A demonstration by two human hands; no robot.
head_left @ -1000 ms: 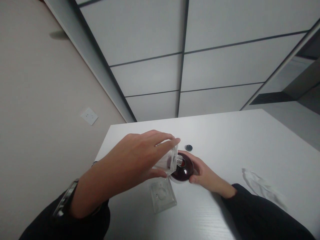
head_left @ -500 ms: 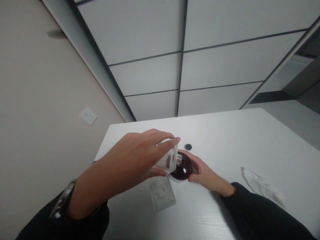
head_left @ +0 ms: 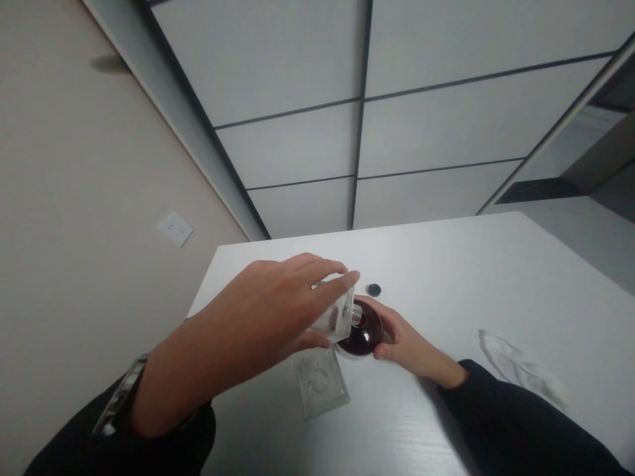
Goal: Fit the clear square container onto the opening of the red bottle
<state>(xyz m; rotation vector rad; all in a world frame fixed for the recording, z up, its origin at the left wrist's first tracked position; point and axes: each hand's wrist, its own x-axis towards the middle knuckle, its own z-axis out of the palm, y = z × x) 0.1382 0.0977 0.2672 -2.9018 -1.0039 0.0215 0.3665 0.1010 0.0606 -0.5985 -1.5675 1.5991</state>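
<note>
My left hand [head_left: 292,301] is closed around a clear, square-sided glass bottle [head_left: 341,318], which is tipped so its threaded neck points right. That neck meets the opening of a round, dark reddish-brown bottle [head_left: 364,336]. The fingers and thumb of my right hand [head_left: 399,340] wrap the round bottle from the right side and hold it on the table. Whether liquid runs between the two cannot be made out. Just in front lies a square clear glass piece [head_left: 322,385] with a round ring in its middle. Behind the round bottle sits a small black cap [head_left: 374,290].
The white table [head_left: 446,264] reaches back to white sliding panels [head_left: 297,152]. At its right lies a crumpled white tissue or cloth [head_left: 518,367]. A wall with a power socket [head_left: 175,229] stands on the left.
Both hands keep their grips, and the bottles stay neck to opening. The view has shifted very slightly; the left wrist sits a touch farther left.
</note>
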